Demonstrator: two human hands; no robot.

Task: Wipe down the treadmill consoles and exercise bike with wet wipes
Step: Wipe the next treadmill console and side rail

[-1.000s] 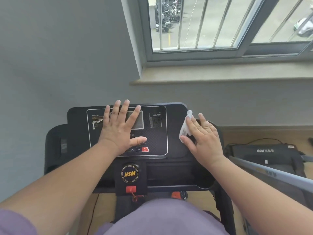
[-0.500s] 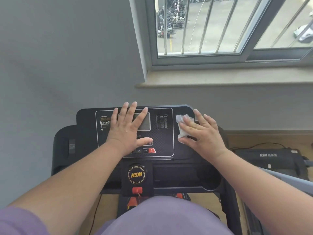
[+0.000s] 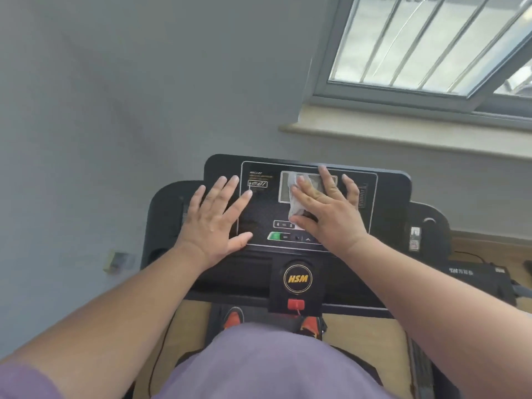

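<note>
Grey wall (image 3: pixel 115 96) behind and left, barred window (image 3: pixel 431 41) top right above a pale sill (image 3: pixel 403 131). Black treadmill console (image 3: pixel 391 197) standing against that wall, tilted panel outlined in a thin white line. Second black treadmill (image 3: pixel 475 276) low at the right edge, white lettering on it, on the wooden floor (image 3: pixel 489 249). Purple-clad torso filling the bottom centre, orange shoes (image 3: pixel 233 318) just visible under the console's near edge. Left hand (image 3: pixel 216 223) laid flat at the console's left edge, fingers straight and spread, holding nothing, thumb toward the green button (image 3: pixel 275 236) near the panel's lower left. Right hand (image 3: pixel 325 211) flat across the middle of the panel, fingers straight, pressing the wet wipe (image 3: pixel 296 197) against the surface. Wipe crumpled and whitish, lying over the grey display screen (image 3: pixel 285 188) in the panel's upper centre and trailing down toward the row of buttons below. Round HSM badge (image 3: pixel 298 278) at the console's near edge, centre, with a red safety key (image 3: pixel 296 304) just beneath it. Small yellowish wall socket (image 3: pixel 115 262) low on the wall, left of the console.
</note>
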